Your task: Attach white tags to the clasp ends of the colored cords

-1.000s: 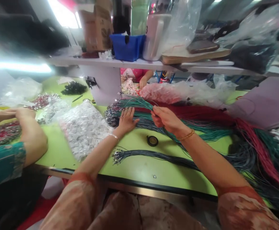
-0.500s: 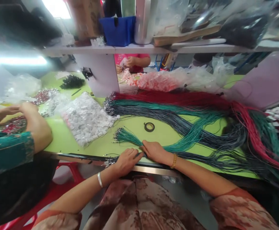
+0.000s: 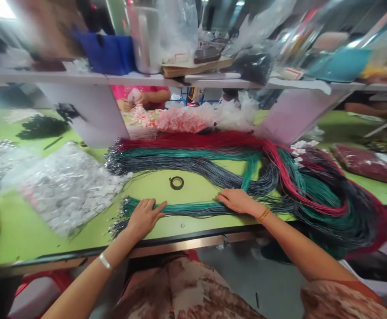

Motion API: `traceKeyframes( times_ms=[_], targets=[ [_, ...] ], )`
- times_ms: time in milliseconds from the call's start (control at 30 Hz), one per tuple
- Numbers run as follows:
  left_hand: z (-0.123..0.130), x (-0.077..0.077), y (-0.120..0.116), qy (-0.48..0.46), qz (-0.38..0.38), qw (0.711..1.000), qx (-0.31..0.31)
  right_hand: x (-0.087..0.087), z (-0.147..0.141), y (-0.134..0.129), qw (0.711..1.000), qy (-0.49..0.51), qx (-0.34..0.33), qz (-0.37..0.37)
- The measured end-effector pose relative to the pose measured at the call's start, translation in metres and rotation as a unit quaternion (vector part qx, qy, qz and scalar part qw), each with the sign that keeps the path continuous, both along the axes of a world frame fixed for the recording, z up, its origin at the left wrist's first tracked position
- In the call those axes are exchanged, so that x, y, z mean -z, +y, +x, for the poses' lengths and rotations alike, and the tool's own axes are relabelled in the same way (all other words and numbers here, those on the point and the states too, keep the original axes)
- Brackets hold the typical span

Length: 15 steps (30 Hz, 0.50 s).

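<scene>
A row of thin green and dark grey cords [image 3: 190, 209] lies along the table's front edge, with small metal ends [image 3: 118, 217] at the left. My left hand [image 3: 144, 218] is closed over this bundle just right of those ends, thumb and a finger pointing right. Further right, my right hand [image 3: 238, 201] has its fingers curled onto the same cords; its fingertips are partly hidden. Behind them a roll of black tape [image 3: 176, 182] lies flat. Longer bundles of red cords [image 3: 193, 140], green cords and grey cords [image 3: 193, 164] stretch across behind the tape.
At left is a clear bag of white pieces [image 3: 77, 190], with a black pile [image 3: 40, 127] behind it. The cords loop over the table's front edge at right. Above runs a shelf [image 3: 140, 79] with a blue bin [image 3: 110, 53]. Another person's hands [image 3: 135, 99] work beyond the divider.
The view has swung right. My hands have moved apart along the cords, the left toward the metal ends. The green cords now lie straight alongside the grey ones.
</scene>
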<state>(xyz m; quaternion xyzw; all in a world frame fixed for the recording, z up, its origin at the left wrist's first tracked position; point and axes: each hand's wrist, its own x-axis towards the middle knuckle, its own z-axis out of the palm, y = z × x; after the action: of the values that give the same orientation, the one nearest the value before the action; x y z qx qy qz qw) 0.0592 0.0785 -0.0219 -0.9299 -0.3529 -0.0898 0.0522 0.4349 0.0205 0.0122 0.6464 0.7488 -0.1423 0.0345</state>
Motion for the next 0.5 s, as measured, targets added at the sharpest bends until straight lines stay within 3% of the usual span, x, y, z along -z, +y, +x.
traceKeyframes(
  times_ms=[133,233,300,367,500],
  targets=[
    [0.002,0.012,-0.006,-0.045,0.038,0.998,-0.018,-0.013,0.052,0.019,0.984,0.171,-0.001,-0.055],
    [-0.001,0.018,-0.006,-0.081,0.061,0.995,-0.013,-0.02,0.096,0.066,0.961,0.253,0.087,0.063],
    [-0.002,0.019,-0.005,-0.086,0.076,0.993,-0.006,-0.022,0.133,0.104,0.943,0.209,0.178,0.19],
    [-0.004,0.018,-0.004,-0.079,0.088,0.993,-0.002,-0.023,0.171,0.137,0.916,0.141,0.267,0.262],
    [-0.004,0.013,-0.005,-0.071,0.103,0.992,0.008,-0.023,0.235,0.168,0.913,0.05,0.339,0.221]
  ],
)
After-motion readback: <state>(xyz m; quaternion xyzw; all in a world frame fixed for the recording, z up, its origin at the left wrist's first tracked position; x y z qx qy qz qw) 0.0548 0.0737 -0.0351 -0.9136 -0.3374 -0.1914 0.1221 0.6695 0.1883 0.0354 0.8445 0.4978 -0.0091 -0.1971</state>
